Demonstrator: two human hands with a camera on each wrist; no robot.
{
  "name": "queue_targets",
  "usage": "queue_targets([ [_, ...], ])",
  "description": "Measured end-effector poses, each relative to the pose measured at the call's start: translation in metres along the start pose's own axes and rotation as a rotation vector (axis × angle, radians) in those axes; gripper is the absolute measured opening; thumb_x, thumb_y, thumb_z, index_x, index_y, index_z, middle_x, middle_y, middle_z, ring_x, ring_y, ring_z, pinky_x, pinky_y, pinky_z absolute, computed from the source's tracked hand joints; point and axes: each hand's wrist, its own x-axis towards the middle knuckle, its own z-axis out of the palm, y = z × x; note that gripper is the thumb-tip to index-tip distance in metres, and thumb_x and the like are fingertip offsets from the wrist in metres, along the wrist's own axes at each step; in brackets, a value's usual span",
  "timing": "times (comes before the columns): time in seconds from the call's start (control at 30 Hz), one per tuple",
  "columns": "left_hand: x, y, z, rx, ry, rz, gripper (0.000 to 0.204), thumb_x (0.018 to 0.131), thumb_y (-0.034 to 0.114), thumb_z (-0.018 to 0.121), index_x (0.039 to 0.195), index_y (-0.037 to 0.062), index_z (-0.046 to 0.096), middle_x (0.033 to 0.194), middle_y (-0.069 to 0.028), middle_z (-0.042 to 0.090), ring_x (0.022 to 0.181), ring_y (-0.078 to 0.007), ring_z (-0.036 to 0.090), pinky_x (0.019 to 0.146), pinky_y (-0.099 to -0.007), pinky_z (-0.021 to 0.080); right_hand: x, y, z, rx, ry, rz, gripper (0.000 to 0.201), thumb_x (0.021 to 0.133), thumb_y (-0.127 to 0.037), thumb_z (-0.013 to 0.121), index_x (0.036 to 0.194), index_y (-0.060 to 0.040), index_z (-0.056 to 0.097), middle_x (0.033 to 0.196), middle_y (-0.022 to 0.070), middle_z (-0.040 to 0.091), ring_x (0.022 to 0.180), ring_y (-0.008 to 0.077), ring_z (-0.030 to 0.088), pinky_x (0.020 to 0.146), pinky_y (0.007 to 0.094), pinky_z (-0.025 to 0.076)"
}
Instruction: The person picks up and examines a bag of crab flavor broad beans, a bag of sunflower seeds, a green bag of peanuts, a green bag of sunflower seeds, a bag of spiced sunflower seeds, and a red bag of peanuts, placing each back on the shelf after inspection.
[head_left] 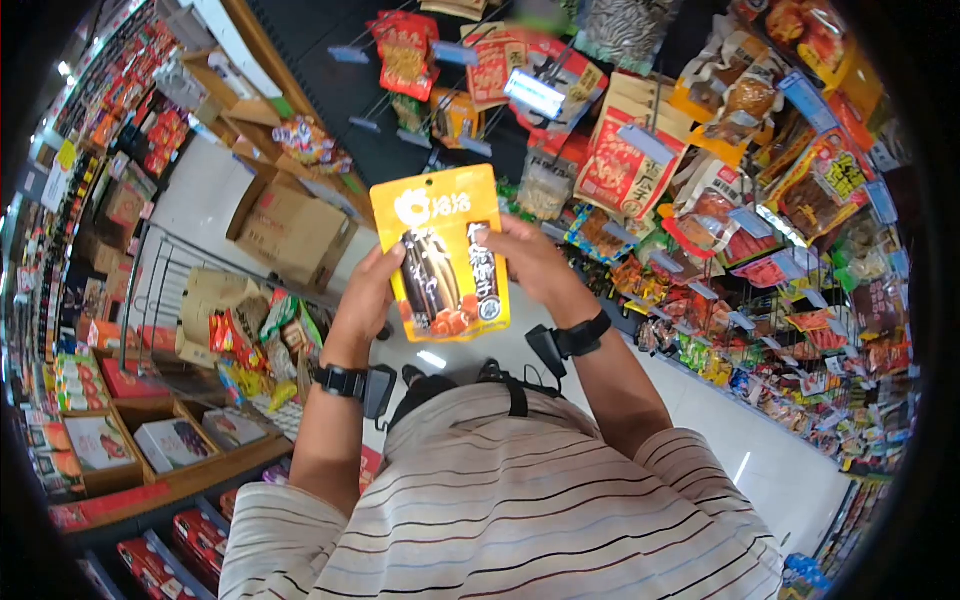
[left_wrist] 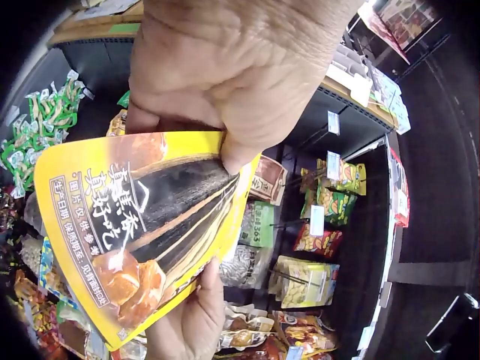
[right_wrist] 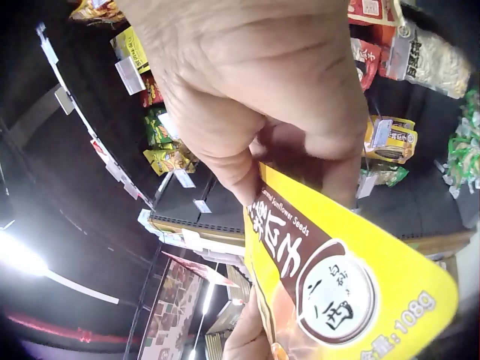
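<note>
A yellow bag of sunflower seeds (head_left: 445, 260), printed with large seeds and caramel cubes, is held upright in front of the body. My left hand (head_left: 370, 290) grips its left edge, thumb on the front and the other fingers behind. On the opposite edge my right hand (head_left: 535, 262) pinches the bag the same way. In the left wrist view the left hand (left_wrist: 232, 75) has its thumb pressed on the printed front of the bag (left_wrist: 180, 202). The right wrist view shows "Caramel Sunflower Seeds" and "108g" on the bag (right_wrist: 292, 255), beside the right hand (right_wrist: 262, 97).
Hanging snack packs, among them a red and tan bag (head_left: 630, 150), fill the rack at the right. To the left stand a cardboard box (head_left: 290, 235) and a wire cart (head_left: 160, 290) near snack bags (head_left: 240, 340). Boxed goods (head_left: 175, 443) line a wooden shelf at lower left.
</note>
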Motion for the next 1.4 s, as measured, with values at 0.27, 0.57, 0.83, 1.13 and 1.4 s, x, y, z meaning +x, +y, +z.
queue_targets([
  [0.27,0.003,-0.014,-0.002,-0.003,0.010,-0.022,0.040,0.100,0.025,0.057,0.131,0.0000,0.054,0.125,-0.0066,0.062,0.111,-0.0138,0.060,0.098,-0.0290,0.045,-0.004,0.002,-0.011,0.014,0.031,0.068,0.031,0.097,-0.021,0.061,0.121,-0.0016,0.061,0.109,0.0033,0.068,0.092,0.0092,0.065,0.083,0.0263,0.052],
  [0.57,-0.001,-0.048,-0.012,-0.050,0.123,-0.112,0.039,0.101,0.026,0.055,0.131,0.0011,0.053,0.119,-0.0053,0.064,0.102,-0.0128,0.063,0.090,-0.0279,0.050,0.002,0.038,-0.024,0.080,0.027,0.142,0.035,0.097,-0.021,0.060,0.126,-0.0007,0.057,0.111,0.0045,0.066,0.097,0.0112,0.064,0.086,0.0279,0.052],
  [0.83,0.017,-0.074,-0.001,-0.327,0.221,-0.191,0.046,0.104,0.042,0.042,0.126,0.0037,0.054,0.108,-0.0111,0.066,0.093,-0.0191,0.066,0.081,-0.0333,0.056,0.000,0.011,0.020,-0.150,-0.200,0.025,0.045,0.101,-0.031,0.054,0.134,-0.0006,0.053,0.124,0.0095,0.059,0.114,0.0171,0.057,0.091,0.0329,0.053],
  [1.13,0.036,-0.062,0.009,-0.794,-0.156,-0.021,0.067,0.100,0.055,0.036,0.150,0.0111,0.035,0.142,-0.0275,0.044,0.127,-0.0419,0.048,0.104,-0.0509,0.044,-0.005,-0.001,0.042,-0.972,-0.212,-0.463,0.035,0.090,-0.019,0.065,0.122,-0.0038,0.064,0.135,0.0156,0.056,0.128,0.0308,0.051,0.112,0.0411,0.035],
  [1.4,0.037,-0.042,0.018,-0.921,-0.059,0.081,0.064,0.099,0.052,0.039,0.146,0.0083,0.038,0.136,-0.0181,0.051,0.107,-0.0332,0.056,0.098,-0.0452,0.047,0.001,-0.007,0.057,-1.078,-0.237,-0.589,0.023,0.086,-0.008,0.064,0.108,-0.0021,0.070,0.125,0.0153,0.064,0.121,0.0327,0.057,0.108,0.0442,0.039],
])
